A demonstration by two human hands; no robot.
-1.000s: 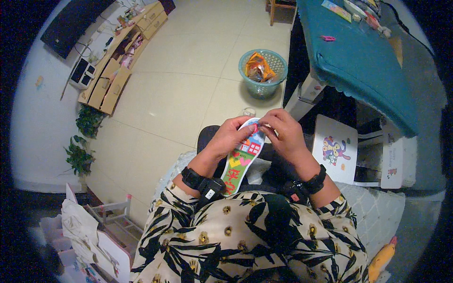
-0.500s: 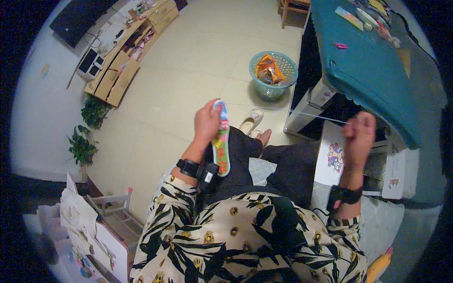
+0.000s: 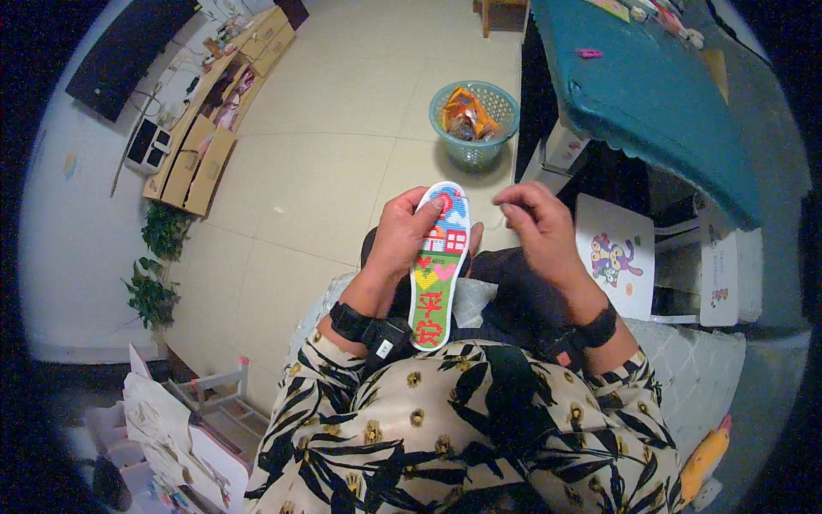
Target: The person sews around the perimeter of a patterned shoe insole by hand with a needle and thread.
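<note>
An embroidered insole with a white rim lies tilted lengthwise over my lap, its stitched face up. Blue sky, red-and-white houses, hearts and red characters on green cover that face. My left hand grips its upper left side, thumb on the front and fingers behind. My right hand hovers just right of the insole's upper end, apart from it. Its thumb and forefinger are bent together in a pinch; whatever lies between them is too small to make out.
A green lattice basket holding orange packaging stands on the floor ahead. To the right are a table with a teal cloth and a white child's chair. Plants and a low wooden cabinet line the left wall.
My right hand has come in from the far right, where it drew a thread taut, to beside the insole. The insole has shifted right and turned its face more upward.
</note>
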